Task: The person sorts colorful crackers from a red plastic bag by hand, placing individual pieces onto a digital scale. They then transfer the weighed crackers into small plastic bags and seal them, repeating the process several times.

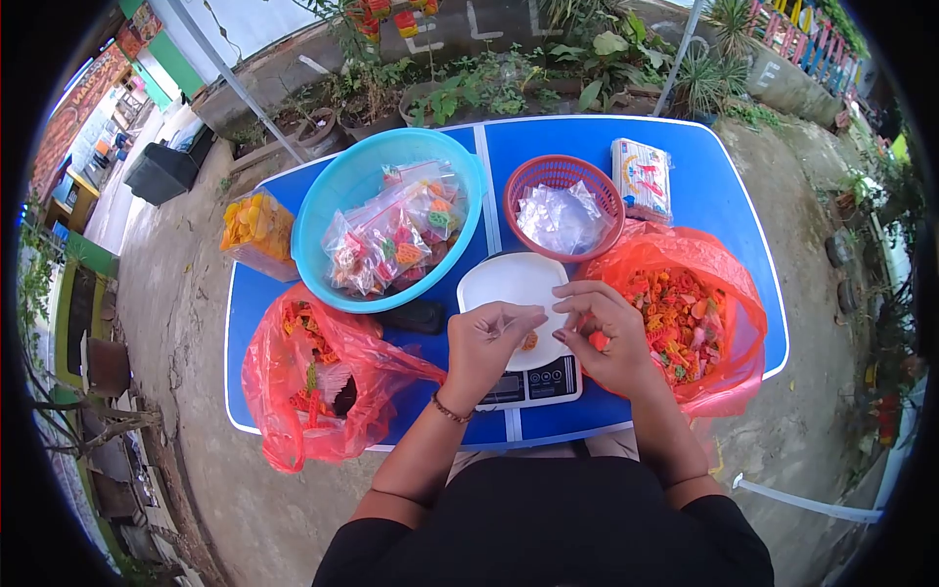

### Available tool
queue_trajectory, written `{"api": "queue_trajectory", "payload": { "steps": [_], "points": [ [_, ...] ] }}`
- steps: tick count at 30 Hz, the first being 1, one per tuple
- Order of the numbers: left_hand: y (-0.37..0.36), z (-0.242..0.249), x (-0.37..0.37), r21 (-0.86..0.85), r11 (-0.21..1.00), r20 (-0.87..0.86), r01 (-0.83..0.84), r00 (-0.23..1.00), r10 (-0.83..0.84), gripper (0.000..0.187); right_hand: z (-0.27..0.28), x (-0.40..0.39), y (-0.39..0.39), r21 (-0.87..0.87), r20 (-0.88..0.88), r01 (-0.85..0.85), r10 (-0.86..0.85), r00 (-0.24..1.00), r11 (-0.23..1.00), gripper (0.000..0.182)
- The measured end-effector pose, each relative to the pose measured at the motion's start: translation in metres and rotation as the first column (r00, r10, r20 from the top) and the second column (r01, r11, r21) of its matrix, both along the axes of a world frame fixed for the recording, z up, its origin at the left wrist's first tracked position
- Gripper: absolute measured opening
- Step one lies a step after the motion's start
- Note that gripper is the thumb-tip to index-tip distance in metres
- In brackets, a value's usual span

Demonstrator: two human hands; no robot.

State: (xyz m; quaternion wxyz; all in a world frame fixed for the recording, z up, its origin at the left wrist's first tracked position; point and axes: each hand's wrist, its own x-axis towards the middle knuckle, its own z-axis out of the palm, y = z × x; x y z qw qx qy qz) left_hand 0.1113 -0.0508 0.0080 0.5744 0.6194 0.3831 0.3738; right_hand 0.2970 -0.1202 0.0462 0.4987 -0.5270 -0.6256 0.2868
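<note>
Both my hands meet over a white kitchen scale (550,383) near the table's front edge. My left hand (486,344) has thumb and fingers pinched together, pointing right. Facing it, my right hand (611,333) is curled, its thumb and forefinger close to the left fingertips. What the fingers hold is thin or see-through, and I cannot tell its kind. A small orange piece (529,340) shows between the hands, above the scale's buttons. Behind them the scale's white plate (509,279) is partly covered by my fingers.
A turquoise basin (313,210) holds filled zip bags. A red basket (518,174) holds clear plastic bags, beside a white-and-red pack (643,179). Red plastic bags of colourful snacks stand left (264,377) and right (738,338). An orange-filled container (258,230) stands far left.
</note>
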Motion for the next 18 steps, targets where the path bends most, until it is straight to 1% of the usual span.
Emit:
{"api": "queue_trajectory", "payload": {
  "steps": [1, 3, 4, 6, 7, 10, 12, 13, 15, 18],
  "points": [
    [-0.002, 0.004, -0.002, 0.044, 0.999, -0.042, 0.004, 0.999, -0.002, 0.017, 0.002, -0.002, -0.001, 0.026, 0.000, 0.034, -0.034, 0.999, 0.999, 0.034],
    [-0.005, 0.016, -0.004, 0.132, 0.991, -0.126, 0.021, 0.992, -0.004, 0.015, 0.003, 0.000, 0.001, 0.175, 0.142, -0.039, 0.014, 0.990, 0.984, 0.031],
    [-0.005, 0.017, -0.004, 0.188, 0.982, -0.139, 0.020, 0.990, 0.007, 0.014, 0.003, 0.001, 0.001, 0.246, 0.215, -0.082, 0.028, 0.976, 0.966, 0.029],
    [-0.007, 0.017, -0.002, 0.300, 0.954, -0.162, 0.019, 0.986, 0.031, 0.014, 0.006, -0.002, -0.002, 0.215, 0.282, -0.129, 0.065, 0.957, 0.968, 0.026],
    [-0.007, 0.015, -0.002, 0.342, 0.939, -0.199, 0.042, 0.980, 0.029, 0.016, 0.007, -0.004, -0.003, 0.197, 0.314, -0.153, 0.085, 0.945, 0.968, 0.025],
    [-0.007, 0.010, -0.003, 0.452, 0.884, -0.313, 0.120, 0.949, 0.031, 0.024, 0.006, -0.012, -0.005, 0.162, 0.358, -0.157, 0.090, 0.929, 0.974, 0.022],
    [-0.010, 0.010, -0.005, 0.506, 0.843, -0.393, 0.182, 0.919, 0.038, 0.031, 0.004, -0.016, -0.008, 0.179, 0.415, -0.147, 0.060, 0.908, 0.973, 0.019],
    [-0.012, 0.011, -0.006, 0.489, 0.846, -0.401, 0.211, 0.916, 0.003, 0.032, 0.003, -0.018, -0.009, 0.187, 0.443, -0.142, 0.046, 0.895, 0.972, 0.018],
    [-0.017, 0.016, -0.008, 0.455, 0.848, -0.412, 0.271, 0.908, -0.069, 0.035, -0.001, -0.016, -0.010, 0.186, 0.452, -0.189, 0.087, 0.888, 0.964, 0.018],
    [-0.024, 0.027, -0.014, 0.208, 0.917, -0.478, 0.340, 0.853, -0.208, 0.043, -0.006, -0.012, -0.013, 0.138, 0.442, -0.226, 0.144, 0.885, 0.964, 0.021]
  ]
}}
